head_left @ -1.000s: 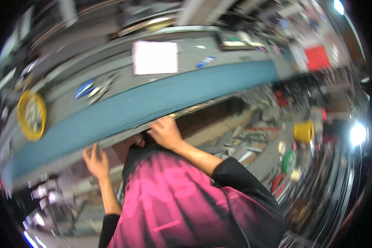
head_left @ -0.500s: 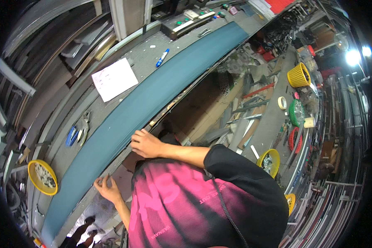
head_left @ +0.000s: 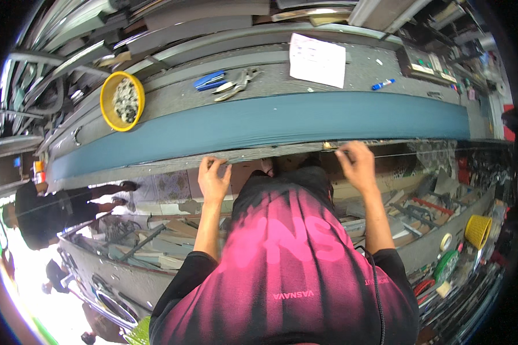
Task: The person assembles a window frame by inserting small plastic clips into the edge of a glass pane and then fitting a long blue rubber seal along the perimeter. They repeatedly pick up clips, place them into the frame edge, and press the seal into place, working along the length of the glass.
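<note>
A long blue-green strip of thin, creased sheet (head_left: pixel 270 118) lies along the grey workbench (head_left: pixel 259 66), spanning most of its length. My left hand (head_left: pixel 214 181) is at the bench's near edge, fingers bent and thumb apart, with nothing visible in it. Farther right along that edge, my right hand (head_left: pixel 360 169) has its fingers curled in as if pinching. A faint thin line runs off to the right near its fingertips. Whatever it pinches is too small to make out. Both hands are just on my side of the strip.
Behind the strip are a yellow basket (head_left: pixel 107 102) of small pieces, blue-handled pliers (head_left: pixel 210 81), metal pliers (head_left: pixel 239 84), a white paper (head_left: pixel 317 60) and a blue marker (head_left: pixel 383 84). A long box (head_left: pixel 423 66) stands at the far right. Offcuts fill racks behind me; people are at left.
My view has swung left, so the bench now runs across it. My hands have moved farther apart, and my right hand's fingers have left the strip's near edge.
</note>
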Action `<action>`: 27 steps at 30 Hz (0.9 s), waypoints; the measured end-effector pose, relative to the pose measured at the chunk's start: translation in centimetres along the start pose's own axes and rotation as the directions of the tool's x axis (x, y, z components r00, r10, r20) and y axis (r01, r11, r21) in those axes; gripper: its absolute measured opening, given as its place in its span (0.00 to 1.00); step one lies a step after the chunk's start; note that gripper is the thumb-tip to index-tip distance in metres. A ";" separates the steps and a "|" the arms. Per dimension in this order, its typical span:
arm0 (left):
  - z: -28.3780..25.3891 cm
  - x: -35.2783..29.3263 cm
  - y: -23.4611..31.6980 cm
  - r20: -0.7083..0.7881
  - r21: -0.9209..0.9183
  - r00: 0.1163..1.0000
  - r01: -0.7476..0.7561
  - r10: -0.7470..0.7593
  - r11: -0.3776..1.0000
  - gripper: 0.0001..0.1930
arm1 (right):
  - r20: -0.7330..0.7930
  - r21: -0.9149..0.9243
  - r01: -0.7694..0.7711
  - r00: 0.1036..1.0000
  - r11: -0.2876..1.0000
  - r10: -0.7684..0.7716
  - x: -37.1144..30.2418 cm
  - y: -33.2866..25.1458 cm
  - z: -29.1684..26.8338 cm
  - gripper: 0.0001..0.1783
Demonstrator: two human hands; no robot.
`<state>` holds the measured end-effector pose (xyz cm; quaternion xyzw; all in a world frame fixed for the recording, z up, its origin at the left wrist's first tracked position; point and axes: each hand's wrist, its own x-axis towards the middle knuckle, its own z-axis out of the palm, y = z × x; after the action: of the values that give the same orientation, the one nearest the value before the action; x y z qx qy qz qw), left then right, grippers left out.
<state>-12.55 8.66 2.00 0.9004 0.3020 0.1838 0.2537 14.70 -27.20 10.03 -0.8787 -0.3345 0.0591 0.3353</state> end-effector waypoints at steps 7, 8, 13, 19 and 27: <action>0.2 0.0 0.1 -0.009 -0.007 0.998 -0.060 0.060 0.998 0.09 | -0.264 -0.350 -0.072 0.964 0.934 -0.025 3.2 0.6 -4.4 0.15; 0.0 0.1 0.1 -0.004 0.013 0.997 -0.076 0.076 0.997 0.09 | -0.299 -0.333 -0.079 0.954 0.940 -0.026 3.7 -0.3 -3.8 0.17; -0.9 0.4 0.4 0.070 0.102 0.995 -0.071 0.064 0.992 0.08 | 0.002 0.020 0.124 0.992 0.992 -0.124 4.7 -7.2 2.7 0.17; -1.6 1.0 1.8 0.082 0.096 0.992 -0.099 0.091 0.990 0.06 | 0.447 0.383 0.287 0.774 0.878 -0.449 6.9 -11.4 12.3 0.25; -3.4 0.1 3.8 0.140 0.052 0.984 -0.120 0.112 0.991 0.07 | 0.588 0.515 0.181 0.637 0.838 -0.498 6.7 -12.6 18.9 0.40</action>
<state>-12.40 7.28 6.86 0.9341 0.2362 0.1270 0.2354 6.74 -5.67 4.25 -0.6164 -0.5789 0.3911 0.3632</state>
